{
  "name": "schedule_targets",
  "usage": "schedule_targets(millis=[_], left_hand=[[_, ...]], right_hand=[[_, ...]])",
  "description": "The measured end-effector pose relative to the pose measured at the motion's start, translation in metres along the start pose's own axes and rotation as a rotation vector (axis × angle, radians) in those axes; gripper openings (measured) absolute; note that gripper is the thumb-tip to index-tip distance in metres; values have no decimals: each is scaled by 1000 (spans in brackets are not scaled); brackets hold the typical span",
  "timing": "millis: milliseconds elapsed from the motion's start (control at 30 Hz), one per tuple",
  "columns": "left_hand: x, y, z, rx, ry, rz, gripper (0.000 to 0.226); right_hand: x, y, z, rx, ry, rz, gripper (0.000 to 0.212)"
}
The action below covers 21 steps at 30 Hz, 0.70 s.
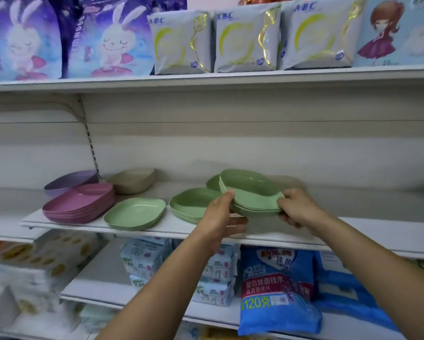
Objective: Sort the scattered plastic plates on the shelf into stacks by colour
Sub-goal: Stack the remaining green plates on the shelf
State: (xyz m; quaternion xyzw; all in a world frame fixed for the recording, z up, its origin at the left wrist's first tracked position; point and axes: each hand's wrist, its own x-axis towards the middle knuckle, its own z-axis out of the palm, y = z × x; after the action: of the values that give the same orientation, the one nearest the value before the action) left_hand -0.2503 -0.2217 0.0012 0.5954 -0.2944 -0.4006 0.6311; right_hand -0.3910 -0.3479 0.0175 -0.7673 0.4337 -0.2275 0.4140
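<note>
both hands grip the green stack (252, 195) by its ends, left hand (220, 217) and right hand (299, 209), holding it tilted over the shelf (353, 231). left of the stack lies a loose green plate (193, 204), just beside the left hand, which is the nearer; a second green plate (135, 213) lies further left.

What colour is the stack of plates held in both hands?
The held stack is light green; head view shows it.

My two bare forearms extend up from six o'clock. My left hand (220, 213) grips the stack of pale green plastic plates (252, 192) at its eight o'clock and my right hand (298, 207) at its four o'clock, thumbs on the rim.
</note>
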Motion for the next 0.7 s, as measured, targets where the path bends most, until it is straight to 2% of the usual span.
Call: schedule_targets(millis=[100, 200, 300, 367, 467, 533, 633, 700], left_hand=[[-10, 15, -7, -176, 30, -4, 41], [-20, 19, -22, -281, 173, 7, 39], [-38, 13, -51, -310, 312, 45, 30], [-52, 7, -78, -279, 376, 62, 26], [-70, 3, -124, -241, 457, 67, 28], [-78, 5, -149, -247, 491, 71, 29], [-82, 11, -177, -239, 495, 59, 30], [-84, 13, -191, -230, 475, 62, 33]], right_hand=[[-2, -17, 9, 21, -39, -87, 21], [-4, -33, 22, 83, -122, -130, 20], [2, -44, 39, 164, -161, -133, 32], [8, -46, 51, 119, -143, -102, 39], [11, -50, 73, 3, -156, 14, 62], [11, -56, 87, -32, -182, 80, 67], [13, -67, 111, -49, -161, 109, 58], [17, -71, 124, -65, -120, 104, 31]])
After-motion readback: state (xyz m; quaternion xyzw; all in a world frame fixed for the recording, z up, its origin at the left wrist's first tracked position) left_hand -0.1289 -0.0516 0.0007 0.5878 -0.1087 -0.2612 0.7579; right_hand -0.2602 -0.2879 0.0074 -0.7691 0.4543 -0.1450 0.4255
